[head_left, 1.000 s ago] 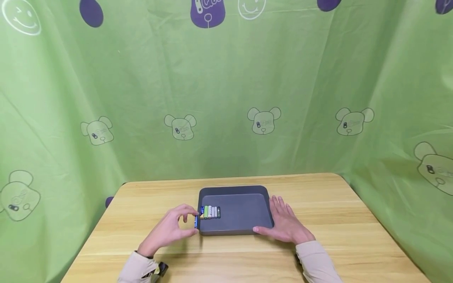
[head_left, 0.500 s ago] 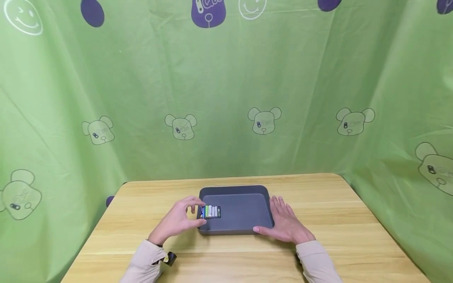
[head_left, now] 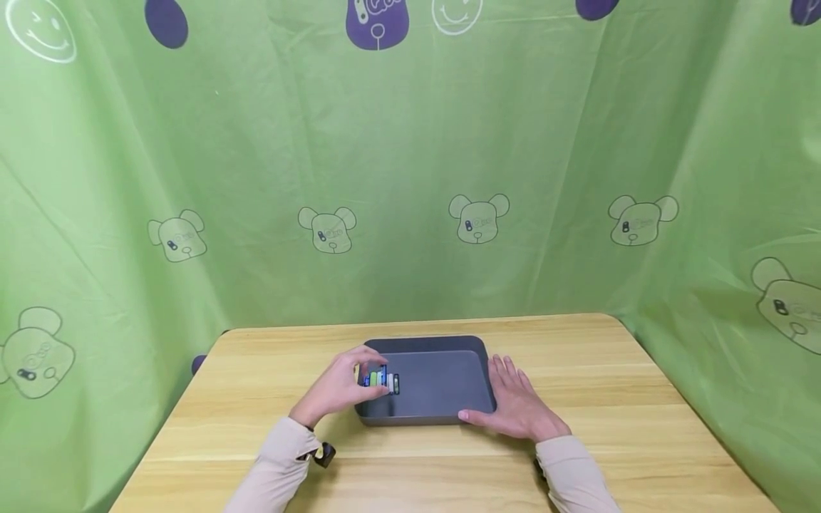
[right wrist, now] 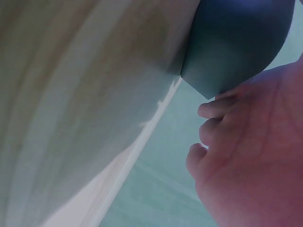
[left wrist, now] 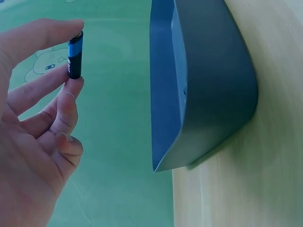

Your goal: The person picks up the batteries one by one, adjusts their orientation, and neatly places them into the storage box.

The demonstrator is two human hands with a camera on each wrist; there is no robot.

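Observation:
Between thumb and a fingertip, my left hand (head_left: 338, 385) pinches a blue-and-black battery (left wrist: 75, 56) by its two ends. In the head view it is above the left part of a dark grey tray (head_left: 442, 388). Below it, several batteries lie side by side in a row inside the tray, among them a green one (head_left: 373, 379) and a dark one (head_left: 396, 384) at the row's right end. The left hand partly covers this row. My right hand (head_left: 518, 406) rests against the tray's right side, fingers extended, with the thumb at the front right corner.
The tray stands on a light wooden table (head_left: 410, 463). Behind and on both sides of the table hangs a green curtain (head_left: 398, 285) with printed bear heads. A dark strap (head_left: 325, 453) circles the left wrist.
My left hand has carried the blue-and-black battery from outside the tray's left wall rightward over the row of batteries. The right hand and the tray look nearly unmoved.

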